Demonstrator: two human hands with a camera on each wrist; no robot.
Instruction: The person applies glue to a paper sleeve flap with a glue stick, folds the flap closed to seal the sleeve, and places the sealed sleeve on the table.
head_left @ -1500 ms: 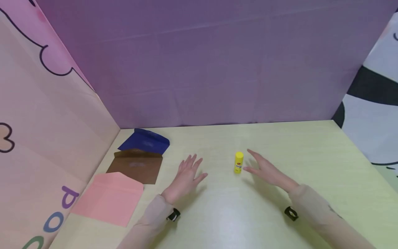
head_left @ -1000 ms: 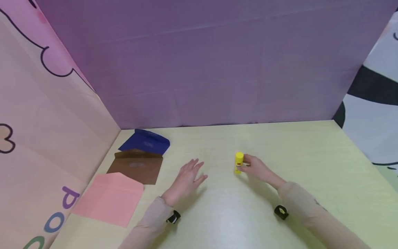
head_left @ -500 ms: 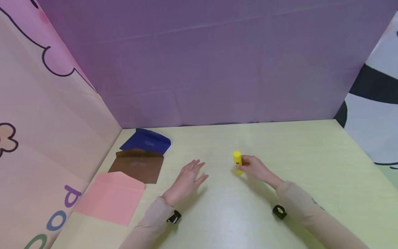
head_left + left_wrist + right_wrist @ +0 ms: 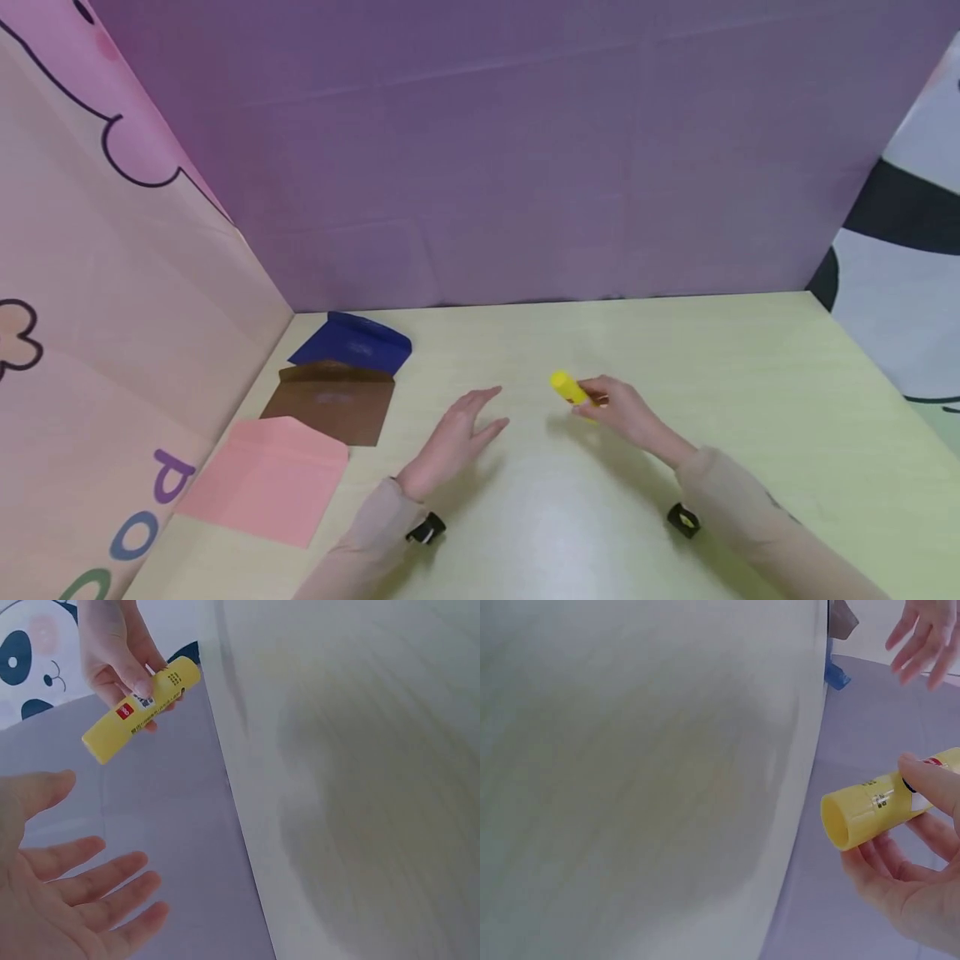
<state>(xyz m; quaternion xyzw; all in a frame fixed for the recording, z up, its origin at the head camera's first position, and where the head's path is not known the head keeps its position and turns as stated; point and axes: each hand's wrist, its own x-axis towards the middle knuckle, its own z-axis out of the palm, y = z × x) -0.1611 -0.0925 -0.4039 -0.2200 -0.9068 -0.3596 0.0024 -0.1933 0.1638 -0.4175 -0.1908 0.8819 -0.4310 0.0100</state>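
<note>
A yellow glue stick [image 4: 569, 388] is pinched between the thumb and fingers of my right hand [image 4: 626, 412], its capped end tilted toward the left. In the right wrist view the lower end of the glue stick [image 4: 862, 813] faces the camera, and the thumb presses near its label. My left hand [image 4: 453, 440] hovers to the left of it with thumb and fingers spread and nothing between them. From the left wrist, the glue stick [image 4: 142, 709] shows a red logo, and the open left palm [image 4: 52, 900] lies apart from it.
On the left of the pale table [image 4: 555, 517] lie a blue envelope [image 4: 352, 343], a brown envelope [image 4: 330, 406] and a pink envelope [image 4: 266, 479], partly overlapping, flaps toward the back. A purple backdrop [image 4: 525, 167] rises at the rear edge, with a printed side panel [image 4: 112, 275] at left.
My right hand reached the upright glue stick, gripped it, and has now tipped its top leftward and raised it. My left hand turned slightly, its fingers closer together in the head view.
</note>
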